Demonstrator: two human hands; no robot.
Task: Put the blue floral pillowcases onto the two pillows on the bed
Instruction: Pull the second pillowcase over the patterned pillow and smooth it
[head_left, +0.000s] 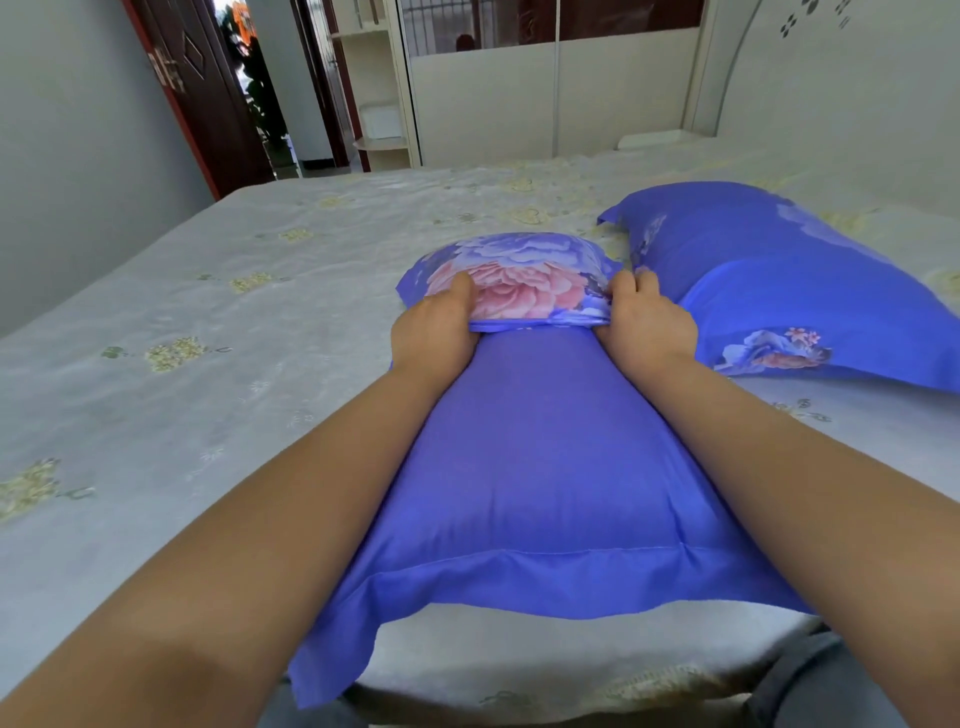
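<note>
Hands (434, 332) (644, 325) grip pillowcase (540, 467) flap (pink flower side).

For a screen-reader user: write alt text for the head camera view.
Two bare hands, left hand and right hand, grip the far opening edge of a blue floral pillowcase on a pillow lying on a pale bed. A second cased pillow lies to the right.

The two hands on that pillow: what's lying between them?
In the head view, the floral end of the pillow fills the stretch between the left hand and the right hand, along with the pillowcase's hem.
</note>
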